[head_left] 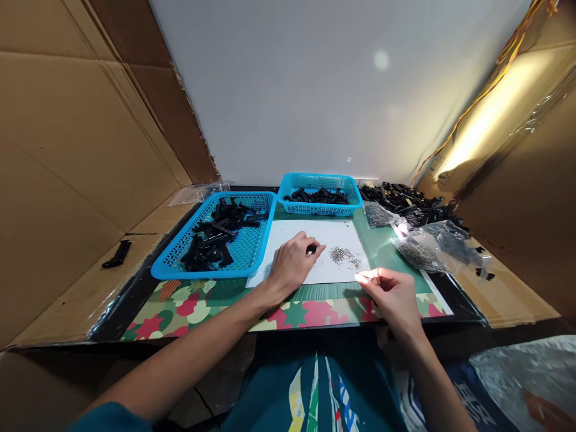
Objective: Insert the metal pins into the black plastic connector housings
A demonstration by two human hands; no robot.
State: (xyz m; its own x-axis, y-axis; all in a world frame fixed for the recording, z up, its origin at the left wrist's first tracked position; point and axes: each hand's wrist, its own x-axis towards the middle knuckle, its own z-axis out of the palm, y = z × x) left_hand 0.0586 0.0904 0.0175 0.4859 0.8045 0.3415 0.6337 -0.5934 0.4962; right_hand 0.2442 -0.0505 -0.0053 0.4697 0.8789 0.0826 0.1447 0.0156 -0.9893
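Over the white paper sheet, my left hand is closed with a small black plastic part between thumb and fingers. A loose pile of tiny metal pieces lies on the sheet just right of that hand; their exact kind is too small to make out. My right hand is pinched, thumb against fingertips, by the sheet's lower right corner. Whatever sits in that pinch is too small to name.
Two blue plastic baskets hold black plastic parts. More black parts are heaped at back right, beside clear bags of small metal pieces. A single black part lies far left. Cardboard walls flank the table.
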